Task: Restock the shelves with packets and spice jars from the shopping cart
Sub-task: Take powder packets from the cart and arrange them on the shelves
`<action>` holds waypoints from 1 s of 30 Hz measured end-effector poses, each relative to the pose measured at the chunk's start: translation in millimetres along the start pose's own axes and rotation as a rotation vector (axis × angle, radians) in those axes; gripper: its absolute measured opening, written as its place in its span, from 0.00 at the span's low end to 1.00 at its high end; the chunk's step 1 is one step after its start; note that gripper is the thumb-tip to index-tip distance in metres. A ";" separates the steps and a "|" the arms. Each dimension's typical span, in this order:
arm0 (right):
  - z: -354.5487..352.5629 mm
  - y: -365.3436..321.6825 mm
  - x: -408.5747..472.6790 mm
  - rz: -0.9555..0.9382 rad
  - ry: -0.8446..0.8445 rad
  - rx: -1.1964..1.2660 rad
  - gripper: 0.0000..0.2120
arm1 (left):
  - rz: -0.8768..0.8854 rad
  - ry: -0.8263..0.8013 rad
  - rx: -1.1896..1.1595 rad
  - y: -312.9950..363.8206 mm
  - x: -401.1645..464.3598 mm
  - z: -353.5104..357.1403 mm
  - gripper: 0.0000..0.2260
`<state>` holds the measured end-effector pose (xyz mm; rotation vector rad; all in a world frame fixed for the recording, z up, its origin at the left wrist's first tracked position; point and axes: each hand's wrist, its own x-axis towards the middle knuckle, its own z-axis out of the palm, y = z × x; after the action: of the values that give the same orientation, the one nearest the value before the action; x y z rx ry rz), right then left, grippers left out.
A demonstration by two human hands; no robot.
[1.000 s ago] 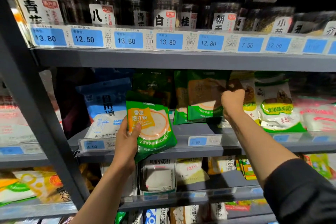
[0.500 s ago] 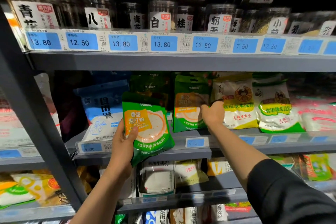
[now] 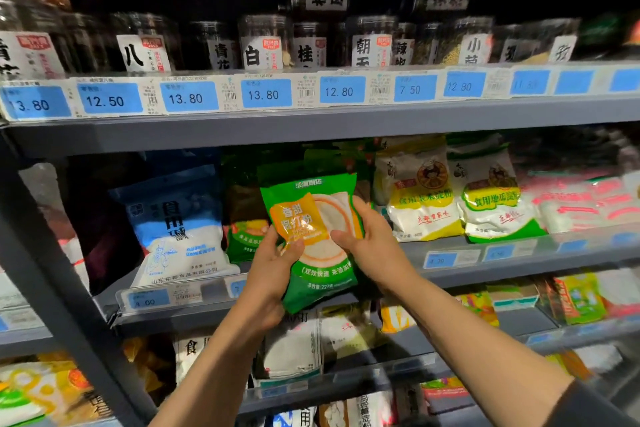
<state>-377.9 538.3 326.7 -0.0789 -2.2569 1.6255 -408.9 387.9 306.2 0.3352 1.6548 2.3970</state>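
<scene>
Head view. You hold one green baking-powder packet (image 3: 311, 239) in both hands, in front of the middle shelf (image 3: 519, 258) and just off its front lip, not yet resting on it. Your left hand (image 3: 268, 274) pinches the packet's lower left edge, thumb pressed on the printed face just under the orange label, fingers hidden behind. Your right hand (image 3: 372, 241) closes on the right edge, thumb on the face, fingers wrapped round the back.

Orientation: the long axis runs roughly vertical, top seam tilted slightly left of your grip. Printed face points toward you, text upright. The bottom edge hangs below your left hand, lower than the shelf lip.

Behind your grip stand matching green packets (image 3: 249, 218); left of it a blue-and-white soda packet (image 3: 180, 225); right of it a yellow-and-white starch packet (image 3: 419, 191).

Step judged: seating the packet into the green row. To do it well, lift the bottom edge clear of the price strip (image 3: 450, 258) first, then straighten the tilt so the face stays forward. Push back from the lower edge, since the pouch looks soft and may buckle if driven from the top. Risk: nudging the leaning green packets behind over.
</scene>
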 end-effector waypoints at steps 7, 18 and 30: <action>-33.4 -4.4 34.2 -0.057 0.151 0.025 0.11 | 0.148 -0.069 0.311 16.1 41.2 37.8 0.15; -34.5 37.9 62.7 0.176 0.197 -0.448 0.20 | 0.079 0.154 0.827 -14.5 84.2 22.8 0.26; -37.0 43.6 63.3 0.216 0.003 -0.731 0.23 | 0.155 0.011 1.258 -5.6 84.0 20.7 0.16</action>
<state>-432.3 602.4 312.5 -0.5178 -2.7923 0.7927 -482.4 433.3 313.7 0.6124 2.9832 1.0775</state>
